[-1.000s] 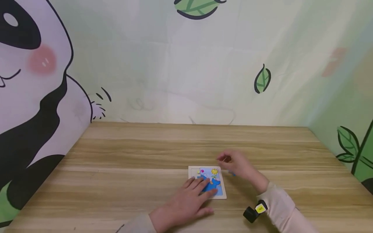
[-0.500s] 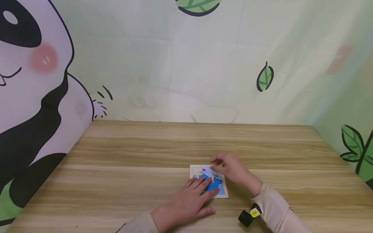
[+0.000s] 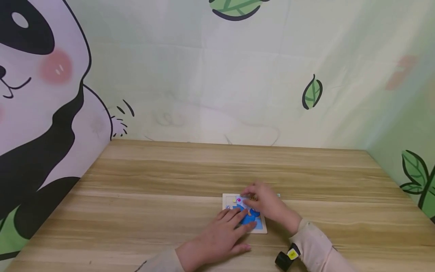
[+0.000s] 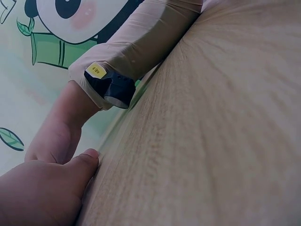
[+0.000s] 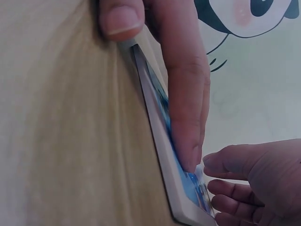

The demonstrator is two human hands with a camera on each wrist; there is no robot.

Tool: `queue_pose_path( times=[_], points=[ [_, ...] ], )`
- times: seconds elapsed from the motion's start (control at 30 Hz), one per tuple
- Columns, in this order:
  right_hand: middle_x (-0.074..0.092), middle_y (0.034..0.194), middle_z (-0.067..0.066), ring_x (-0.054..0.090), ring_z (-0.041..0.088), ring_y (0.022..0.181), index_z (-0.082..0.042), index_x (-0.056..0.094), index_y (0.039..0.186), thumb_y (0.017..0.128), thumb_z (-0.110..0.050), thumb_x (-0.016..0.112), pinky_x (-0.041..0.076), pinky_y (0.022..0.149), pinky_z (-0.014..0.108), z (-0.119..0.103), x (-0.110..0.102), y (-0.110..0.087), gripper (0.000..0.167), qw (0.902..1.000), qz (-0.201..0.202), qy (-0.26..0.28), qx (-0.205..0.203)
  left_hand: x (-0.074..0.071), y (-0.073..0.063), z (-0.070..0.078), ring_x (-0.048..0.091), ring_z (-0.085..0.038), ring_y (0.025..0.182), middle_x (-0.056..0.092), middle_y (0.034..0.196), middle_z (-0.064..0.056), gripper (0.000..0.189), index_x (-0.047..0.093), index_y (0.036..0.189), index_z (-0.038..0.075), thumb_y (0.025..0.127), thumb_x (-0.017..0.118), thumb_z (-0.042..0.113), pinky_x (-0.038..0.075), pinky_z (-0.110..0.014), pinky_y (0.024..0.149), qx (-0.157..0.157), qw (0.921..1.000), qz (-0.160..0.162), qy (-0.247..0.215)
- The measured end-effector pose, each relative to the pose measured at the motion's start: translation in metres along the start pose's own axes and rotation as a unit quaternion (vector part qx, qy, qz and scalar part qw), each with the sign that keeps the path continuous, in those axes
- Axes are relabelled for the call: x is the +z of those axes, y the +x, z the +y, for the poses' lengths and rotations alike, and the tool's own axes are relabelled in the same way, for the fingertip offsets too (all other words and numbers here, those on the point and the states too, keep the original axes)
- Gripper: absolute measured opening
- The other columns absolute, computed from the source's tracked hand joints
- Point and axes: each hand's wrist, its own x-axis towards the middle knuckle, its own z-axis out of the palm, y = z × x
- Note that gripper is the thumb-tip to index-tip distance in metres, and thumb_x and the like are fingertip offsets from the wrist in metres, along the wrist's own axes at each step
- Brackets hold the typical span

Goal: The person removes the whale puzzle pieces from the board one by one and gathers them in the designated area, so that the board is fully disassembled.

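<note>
A small square picture puzzle [image 3: 263, 224] with a pale frame lies on the table; it shows a blue figure, with blue and yellow patches. My left hand [image 3: 217, 238] rests on its lower left part, fingers extended and thumb spread on the table. In the right wrist view a finger [image 5: 186, 108] of that hand touches the picture. Over the puzzle's upper right part, my right hand [image 3: 270, 204] has bent fingers, its thumb and index finger apart. No piece shows between them; its fingertips are at the picture in the right wrist view. Part of the picture is hidden.
A small bluish piece [image 3: 278, 195] shows just behind the right hand. The wooden table [image 3: 153, 177] reaches back to a wall cloth with a panda [image 3: 64, 109] and leaves. A black wrist device [image 3: 285, 258] hangs at the right sleeve.
My right hand has moved left from beside the puzzle's upper right corner to over its upper part. The left hand stays on the puzzle. The view has shifted slightly.
</note>
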Motion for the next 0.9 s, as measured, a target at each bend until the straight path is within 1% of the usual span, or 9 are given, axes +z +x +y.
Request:
queue_pose_path(
  times=[0.17,0.3,0.43,0.67,0.9],
  points=[
    [0.061,0.094,0.001,0.054,0.015,0.088,-0.011,0.072,0.101,0.087,-0.013,0.068,0.044,0.077,0.029,-0.0024,0.0015,0.0000,0.015,0.9998,-0.005,-0.003,0.018,0.0009,-0.0003,-0.0003,0.040,-0.024,0.138,0.043,0.151,-0.006,0.057,0.041,0.146,0.028,0.098,0.034,0.058,0.037,-0.043,0.111,0.000,1.0000,-0.001,0.002],
    [0.061,0.096,0.003,0.055,0.017,0.090,-0.011,0.072,0.101,0.087,-0.012,0.068,0.044,0.077,0.030,-0.0017,0.0011,0.0000,0.014,0.9998,-0.005,0.006,0.016,0.0012,-0.0005,-0.0005,0.040,-0.024,0.138,0.043,0.151,-0.006,0.057,0.042,0.145,0.028,0.098,0.033,0.058,0.036,-0.043,0.112,-0.001,1.0000,-0.002,0.002],
    [0.061,0.097,0.004,0.055,0.018,0.091,-0.010,0.072,0.101,0.088,-0.011,0.066,0.045,0.077,0.029,0.0000,0.0004,-0.0003,0.014,0.9997,-0.007,0.018,0.015,0.0004,-0.0007,-0.0001,0.040,-0.024,0.139,0.042,0.151,-0.006,0.056,0.042,0.145,0.028,0.098,0.034,0.058,0.036,-0.043,0.112,-0.001,1.0000,-0.005,-0.001],
    [0.061,0.100,0.006,0.054,0.018,0.092,-0.008,0.068,0.102,0.090,-0.008,0.064,0.047,0.080,0.029,0.0014,-0.0007,-0.0007,0.013,0.9991,-0.014,0.038,0.011,-0.0014,0.0000,0.0002,0.038,-0.024,0.140,0.041,0.152,-0.006,0.057,0.040,0.146,0.028,0.098,0.033,0.058,0.035,-0.044,0.113,-0.003,0.9999,-0.012,-0.009],
    [0.062,0.103,0.008,0.055,0.019,0.095,-0.008,0.066,0.103,0.090,-0.006,0.062,0.047,0.082,0.029,0.0038,-0.0013,-0.0015,0.014,0.9984,-0.018,0.053,0.001,-0.0003,-0.0001,0.0000,0.040,-0.024,0.139,0.044,0.150,-0.006,0.056,0.044,0.144,0.027,0.098,0.036,0.057,0.037,-0.043,0.111,0.006,1.0000,0.005,-0.003]
  ],
)
